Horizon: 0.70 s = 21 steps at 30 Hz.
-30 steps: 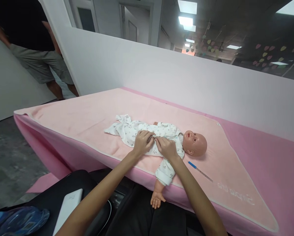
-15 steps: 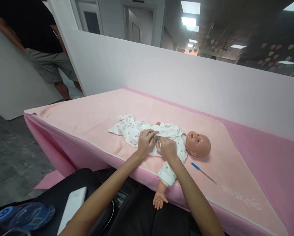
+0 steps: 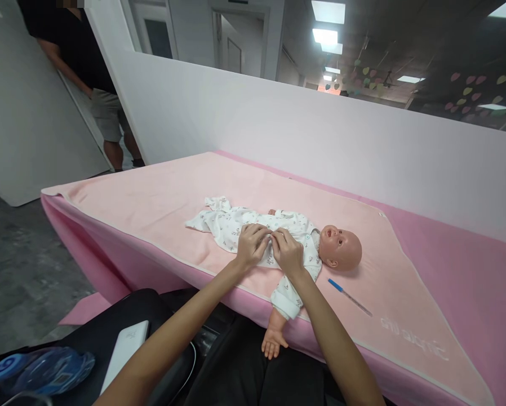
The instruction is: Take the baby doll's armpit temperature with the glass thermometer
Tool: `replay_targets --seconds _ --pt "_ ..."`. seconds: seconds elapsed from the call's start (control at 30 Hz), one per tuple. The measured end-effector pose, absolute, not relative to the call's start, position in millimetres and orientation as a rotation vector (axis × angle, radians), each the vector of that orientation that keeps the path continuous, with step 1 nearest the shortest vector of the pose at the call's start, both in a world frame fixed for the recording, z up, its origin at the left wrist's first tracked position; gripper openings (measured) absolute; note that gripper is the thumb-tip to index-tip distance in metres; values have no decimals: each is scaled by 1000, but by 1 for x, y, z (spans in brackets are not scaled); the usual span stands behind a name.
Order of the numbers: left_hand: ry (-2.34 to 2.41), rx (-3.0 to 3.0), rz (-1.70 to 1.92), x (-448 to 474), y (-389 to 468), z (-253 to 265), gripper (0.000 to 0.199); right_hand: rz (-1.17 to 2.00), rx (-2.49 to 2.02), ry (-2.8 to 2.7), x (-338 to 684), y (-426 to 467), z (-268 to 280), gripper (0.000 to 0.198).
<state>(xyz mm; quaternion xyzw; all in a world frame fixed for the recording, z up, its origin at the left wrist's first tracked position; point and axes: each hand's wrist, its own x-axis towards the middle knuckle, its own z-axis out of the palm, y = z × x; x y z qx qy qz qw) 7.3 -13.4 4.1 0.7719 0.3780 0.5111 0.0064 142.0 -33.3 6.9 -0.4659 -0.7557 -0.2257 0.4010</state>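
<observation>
A baby doll (image 3: pixel 341 248) lies on its back on the pink blanket (image 3: pixel 160 197), its head to the right. It wears a white patterned romper (image 3: pixel 225 230). My left hand (image 3: pixel 253 245) and my right hand (image 3: pixel 287 252) meet over the doll's front, fingertips pinched on the romper's cloth at the front edge. What exactly lies between the fingertips is hidden. One doll arm, with its sleeve (image 3: pixel 285 298) rolled at the cuff, hangs over the table's near edge, below my right wrist.
A thermometer-like stick with a blue end (image 3: pixel 349 295) rests right of the doll. A white wall (image 3: pixel 320 135) borders the table behind. On a black chair at lower left are a white power bank (image 3: pixel 126 349) and a water bottle (image 3: pixel 45 369). A person (image 3: pixel 105 107) stands beyond the partition.
My fingers have drawn closer together and pinch the romper; my right fingers have shifted slightly up. The doll stays in place. The person at the back has moved to the right.
</observation>
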Motion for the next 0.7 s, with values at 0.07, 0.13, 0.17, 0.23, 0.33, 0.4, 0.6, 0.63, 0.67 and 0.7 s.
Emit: replay_targets --seconds 0.07,0.13,0.17,0.23,0.33,0.4,0.6,0.63,0.67,0.7 --pt "1214 2436 1569 8 -14 5 19 -519 -1183 -1923 142 -32 6 23" --pt "1254 2458 1535 10 -15 6 16 -487 -1196 -1918 142 -31 6 23" --pt "1269 2470 1519 10 -15 6 16 -477 -1202 -1915 142 -31 5 23" --pt "1289 2496 1488 11 -14 7 17 -460 -1206 -1915 142 -31 5 23" --pt "1316 2537 1463 13 -14 7 17 -434 -1185 -1911 143 -32 6 22" --pt "1330 2554 1466 13 -13 7 16 -419 -1172 -1903 143 -32 6 21" --pt "1317 2584 1466 12 -14 7 14 -390 -1181 -1882 143 -32 5 21" --pt "1307 2589 1460 12 -14 8 16 -390 -1181 -1881 143 -31 5 22" --pt "1296 2595 1457 12 -14 8 18 -391 -1182 -1881 143 -31 5 22" --pt "1286 2602 1455 11 -14 8 20 -393 -1185 -1881 143 -31 5 22"
